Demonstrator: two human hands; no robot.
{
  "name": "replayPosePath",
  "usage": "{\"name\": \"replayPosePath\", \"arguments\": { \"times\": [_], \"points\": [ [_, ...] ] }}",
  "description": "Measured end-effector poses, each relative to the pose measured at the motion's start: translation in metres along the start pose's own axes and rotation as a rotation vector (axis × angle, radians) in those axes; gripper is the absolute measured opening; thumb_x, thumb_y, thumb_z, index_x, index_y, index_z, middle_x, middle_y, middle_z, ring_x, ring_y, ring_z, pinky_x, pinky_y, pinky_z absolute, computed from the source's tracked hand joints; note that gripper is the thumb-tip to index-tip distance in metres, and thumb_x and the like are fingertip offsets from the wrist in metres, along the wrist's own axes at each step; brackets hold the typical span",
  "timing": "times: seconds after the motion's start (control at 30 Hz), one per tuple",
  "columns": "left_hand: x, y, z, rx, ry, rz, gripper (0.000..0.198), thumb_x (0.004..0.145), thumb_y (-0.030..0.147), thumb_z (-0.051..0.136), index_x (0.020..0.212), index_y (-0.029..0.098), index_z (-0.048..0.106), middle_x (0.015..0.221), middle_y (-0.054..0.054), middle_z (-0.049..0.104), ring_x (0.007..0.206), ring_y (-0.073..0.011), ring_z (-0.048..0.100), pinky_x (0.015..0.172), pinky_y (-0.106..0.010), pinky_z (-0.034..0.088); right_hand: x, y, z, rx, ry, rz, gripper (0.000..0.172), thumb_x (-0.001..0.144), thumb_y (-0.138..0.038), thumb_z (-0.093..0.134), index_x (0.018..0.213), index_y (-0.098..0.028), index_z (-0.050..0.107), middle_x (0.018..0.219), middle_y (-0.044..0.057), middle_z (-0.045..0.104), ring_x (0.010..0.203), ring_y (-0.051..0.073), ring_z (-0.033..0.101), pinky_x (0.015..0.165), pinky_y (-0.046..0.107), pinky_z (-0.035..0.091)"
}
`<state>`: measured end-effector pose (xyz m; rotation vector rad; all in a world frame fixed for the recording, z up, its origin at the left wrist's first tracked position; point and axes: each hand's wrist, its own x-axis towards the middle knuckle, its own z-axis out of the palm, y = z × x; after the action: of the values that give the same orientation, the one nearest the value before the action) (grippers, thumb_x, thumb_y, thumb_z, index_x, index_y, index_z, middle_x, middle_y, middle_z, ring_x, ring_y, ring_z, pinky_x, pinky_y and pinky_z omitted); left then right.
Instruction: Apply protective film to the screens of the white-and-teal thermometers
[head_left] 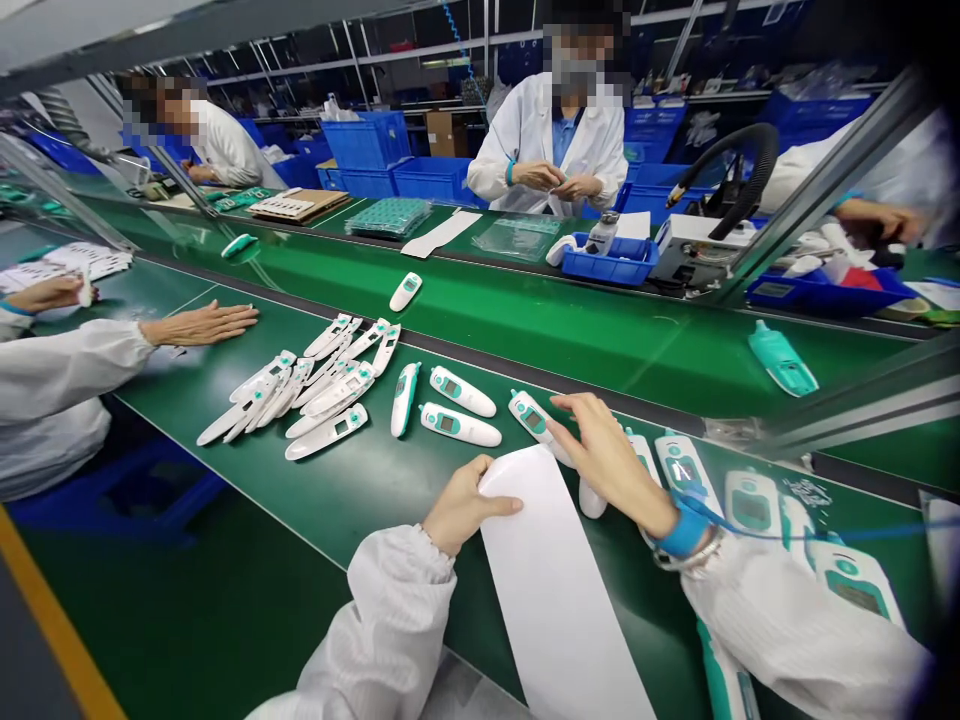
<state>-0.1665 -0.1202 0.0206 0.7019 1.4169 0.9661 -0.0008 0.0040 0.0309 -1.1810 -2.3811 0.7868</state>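
My left hand (463,505) pinches the upper left edge of a long white paper strip (555,590) lying on the green bench (360,490). My right hand (609,455), fingers bent and spread, rests on a white and teal thermometer (534,420) at the strip's top right corner; whether it grips the thermometer is unclear. Two more thermometers (460,407) lie just left of it. A row of finished thermometers (750,500) runs along under my right forearm.
A heap of several white half shells (307,395) lies left of centre. A co-worker's hand (201,324) lies flat on the bench at left. Single thermometers ride the conveyor belt (570,330). Another person stands opposite behind a blue bin (611,262).
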Motion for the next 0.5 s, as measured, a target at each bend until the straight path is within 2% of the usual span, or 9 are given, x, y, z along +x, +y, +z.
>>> {"name": "replayPosePath", "arguments": {
  "times": [0.07, 0.13, 0.23, 0.33, 0.43, 0.5],
  "points": [
    [-0.004, 0.001, 0.001, -0.118, -0.018, -0.008, 0.048, 0.056, 0.029, 0.079, 0.091, 0.017, 0.048, 0.085, 0.000, 0.058, 0.077, -0.0162, 0.058, 0.073, -0.032, 0.049, -0.016, -0.008, -0.009, 0.118, 0.023, -0.062, 0.027, 0.095, -0.037, 0.043, 0.117, -0.023, 0.052, 0.123, 0.009, 0.054, 0.111, 0.023, 0.054, 0.094, 0.036, 0.044],
    [-0.006, 0.002, 0.004, -0.204, -0.034, -0.014, 0.052, 0.054, 0.026, 0.081, 0.095, 0.017, 0.050, 0.088, -0.001, 0.060, 0.079, -0.0161, 0.060, 0.074, -0.032, 0.049, -0.033, -0.013, -0.014, 0.268, 0.009, -0.074, 0.030, 0.092, -0.038, 0.051, 0.119, -0.026, 0.052, 0.123, 0.007, 0.055, 0.106, 0.021, 0.057, 0.090, 0.035, 0.048],
    [-0.006, 0.006, 0.009, -0.282, -0.061, -0.021, 0.054, 0.053, 0.022, 0.082, 0.097, 0.016, 0.052, 0.091, -0.003, 0.063, 0.081, -0.0172, 0.061, 0.074, -0.032, 0.049, -0.051, -0.014, -0.014, 0.417, -0.103, 0.019, 0.050, 0.082, -0.038, 0.065, 0.127, -0.027, 0.049, 0.119, 0.006, 0.060, 0.099, 0.021, 0.061, 0.086, 0.036, 0.051],
    [-0.006, 0.009, 0.012, -0.317, -0.089, -0.015, 0.053, 0.053, 0.019, 0.082, 0.098, 0.015, 0.055, 0.093, -0.003, 0.064, 0.083, -0.0179, 0.061, 0.074, -0.031, 0.049, -0.061, -0.011, -0.010, 0.454, -0.155, 0.111, 0.051, 0.080, -0.037, 0.067, 0.128, -0.025, 0.053, 0.107, 0.004, 0.067, 0.089, 0.021, 0.063, 0.079, 0.034, 0.052],
    [-0.005, 0.015, 0.013, -0.272, -0.113, 0.012, 0.051, 0.056, 0.021, 0.082, 0.101, 0.016, 0.057, 0.089, -0.002, 0.063, 0.078, -0.0168, 0.061, 0.071, -0.030, 0.049, -0.065, -0.010, -0.009, 0.465, -0.174, 0.156, 0.033, 0.084, -0.041, 0.061, 0.112, -0.023, 0.064, 0.087, 0.001, 0.067, 0.073, 0.018, 0.058, 0.065, 0.029, 0.047],
    [-0.004, 0.021, 0.013, -0.129, -0.073, 0.086, 0.052, 0.060, 0.024, 0.080, 0.107, 0.018, 0.057, 0.089, -0.003, 0.063, 0.080, -0.0180, 0.061, 0.073, -0.032, 0.049, -0.067, -0.011, -0.010, 0.483, -0.228, 0.155, 0.026, 0.087, -0.046, 0.055, 0.087, -0.021, 0.066, 0.069, -0.002, 0.057, 0.061, 0.014, 0.049, 0.054, 0.026, 0.039]
  ]
}}
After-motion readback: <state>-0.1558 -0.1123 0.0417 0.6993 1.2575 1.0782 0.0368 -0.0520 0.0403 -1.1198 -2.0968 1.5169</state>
